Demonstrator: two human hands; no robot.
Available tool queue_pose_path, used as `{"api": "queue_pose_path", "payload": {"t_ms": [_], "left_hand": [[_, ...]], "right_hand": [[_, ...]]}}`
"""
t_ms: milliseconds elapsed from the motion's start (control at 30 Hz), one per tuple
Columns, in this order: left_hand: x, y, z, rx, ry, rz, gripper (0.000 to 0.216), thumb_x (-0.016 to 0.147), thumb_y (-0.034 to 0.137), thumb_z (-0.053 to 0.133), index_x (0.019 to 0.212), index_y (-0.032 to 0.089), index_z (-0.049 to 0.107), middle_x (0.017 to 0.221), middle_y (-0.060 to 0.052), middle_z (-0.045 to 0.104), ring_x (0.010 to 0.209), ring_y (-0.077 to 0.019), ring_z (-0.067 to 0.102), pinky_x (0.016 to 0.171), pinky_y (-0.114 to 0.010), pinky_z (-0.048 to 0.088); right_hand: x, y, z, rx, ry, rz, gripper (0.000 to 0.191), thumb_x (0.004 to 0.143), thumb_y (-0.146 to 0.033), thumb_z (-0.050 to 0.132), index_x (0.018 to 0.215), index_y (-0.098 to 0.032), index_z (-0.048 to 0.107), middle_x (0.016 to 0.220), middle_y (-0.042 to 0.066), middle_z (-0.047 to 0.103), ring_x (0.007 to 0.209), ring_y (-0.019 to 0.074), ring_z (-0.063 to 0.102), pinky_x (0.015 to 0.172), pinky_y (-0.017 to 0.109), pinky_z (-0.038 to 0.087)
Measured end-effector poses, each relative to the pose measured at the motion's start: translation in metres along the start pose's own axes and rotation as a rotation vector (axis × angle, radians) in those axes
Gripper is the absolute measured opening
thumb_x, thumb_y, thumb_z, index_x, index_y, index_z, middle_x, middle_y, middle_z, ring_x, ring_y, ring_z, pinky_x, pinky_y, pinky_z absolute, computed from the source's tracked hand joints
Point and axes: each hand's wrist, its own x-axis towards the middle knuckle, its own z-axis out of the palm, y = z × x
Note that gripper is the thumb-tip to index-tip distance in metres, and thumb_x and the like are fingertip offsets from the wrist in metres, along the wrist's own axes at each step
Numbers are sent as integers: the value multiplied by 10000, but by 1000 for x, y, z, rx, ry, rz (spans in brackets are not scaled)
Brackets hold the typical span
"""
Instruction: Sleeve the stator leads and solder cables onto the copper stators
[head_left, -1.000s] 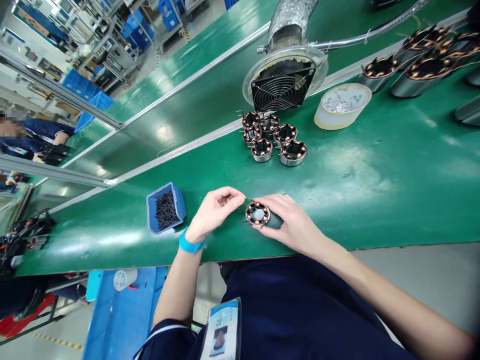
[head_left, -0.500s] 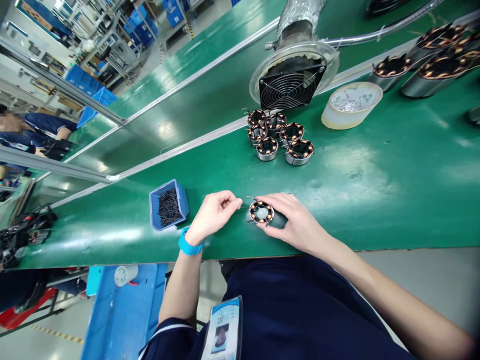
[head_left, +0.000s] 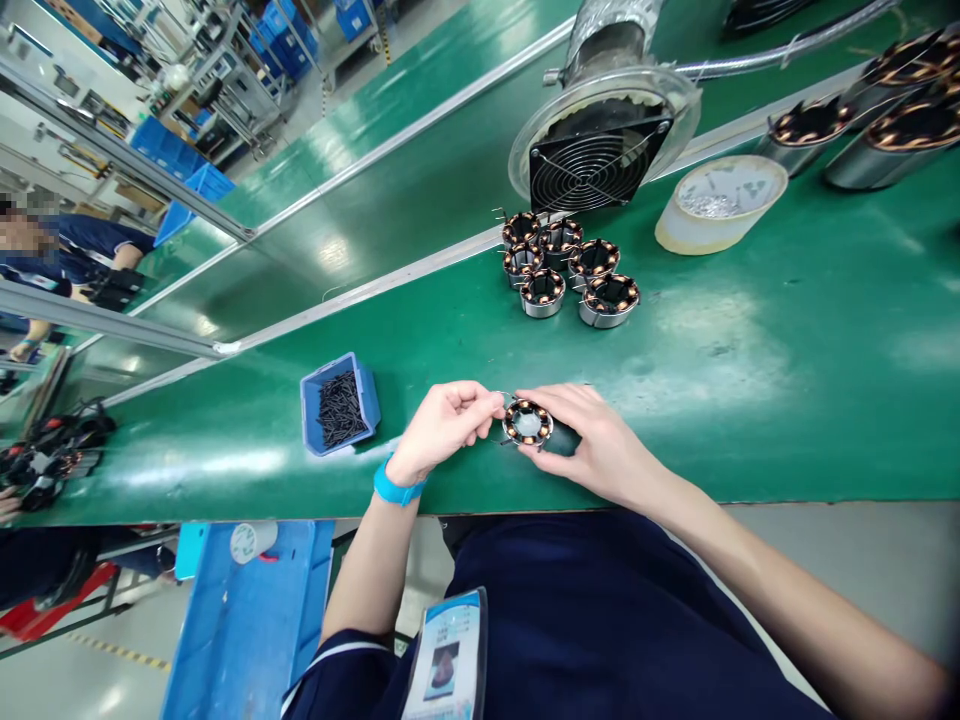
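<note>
My right hand (head_left: 592, 440) wraps around a small motor stator (head_left: 528, 423) with copper coils, holding it tilted on the green table (head_left: 750, 400) near the front edge. My left hand (head_left: 448, 425), with a blue wristband, is pinched shut at the stator's left rim, on a thin wire lead or sleeve too small to name. A small blue tray (head_left: 339, 403) of thin black sleeves lies just left of my left hand.
Several finished stators (head_left: 570, 270) are grouped further back. Behind them stand a black fan (head_left: 600, 160) on a foil duct, a white dish (head_left: 720, 205) of metal bits, and larger stators (head_left: 862, 130) at the far right. Another person (head_left: 67, 260) sits at far left.
My left hand drew a little away from the stator, then came back to its rim. The view has shifted slightly, so everything sits a bit further right.
</note>
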Motion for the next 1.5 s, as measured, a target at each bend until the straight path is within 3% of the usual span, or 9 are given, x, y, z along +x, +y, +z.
{"api": "queue_pose_path", "payload": {"t_ms": [300,600,700,800,900,1033,1267,1367,1500], "left_hand": [[-28,-14,0,10,-94,-68,477,909,589,641,768,133,669,629,-7,602,517,-70,507,492,-183,401],[-10,-28,23,-360,-55,-75,455,881,580,679,780,138,631,472,67,456,356,-31,266,373,-185,191],[-14,-33,20,-219,-1,-48,452,919,578,621,799,143,634,523,46,488,401,-55,355,396,-186,268],[-18,-43,17,-7,139,-9,405,776,478,803,986,159,670,740,14,585,548,-87,485,475,-201,391],[-12,-50,23,232,273,102,721,628,393,916,1268,208,641,880,5,601,628,-113,516,586,-246,467],[8,-43,43,475,298,228,540,728,529,833,1153,215,719,871,-24,618,614,-153,510,604,-298,460],[71,-21,54,552,398,413,600,773,691,727,1107,194,703,770,-6,584,629,-197,548,623,-318,453],[99,-16,53,579,479,455,637,757,748,701,1047,182,677,766,-10,591,639,-208,550,630,-328,445],[121,-10,53,633,511,472,605,748,782,681,901,201,612,779,-21,608,679,-224,566,640,-331,433]], "right_hand": [[3,-3,0,23,-5,37,484,947,-293,700,1398,-238,531,1259,107,670,1134,299,625,981,502,468],[4,-3,1,43,-18,56,510,905,-246,738,1382,-224,560,1277,115,664,1147,303,606,1003,524,480],[1,-3,-1,43,-39,75,620,885,-267,791,1441,-213,523,1330,125,642,1211,308,588,1068,543,464],[-4,-3,-15,45,-122,126,848,828,-326,872,1540,-220,423,1460,135,567,1330,309,537,1139,525,449],[-8,3,-40,9,-151,180,836,851,-341,855,1557,-254,416,1508,111,537,1387,289,505,1163,489,453],[-10,28,-80,-117,14,197,480,957,-306,722,1412,-234,587,1349,102,654,1259,272,607,1100,481,509],[-24,98,-163,-671,717,286,313,985,-356,584,1231,-179,662,1163,149,669,1096,306,637,978,533,544],[-28,115,-196,-799,779,326,371,968,-324,567,1284,-141,632,1211,192,630,1136,348,577,986,589,502],[-25,127,-221,-916,724,358,349,928,-270,587,1234,-114,652,1171,201,658,1138,369,546,977,589,480]]}}
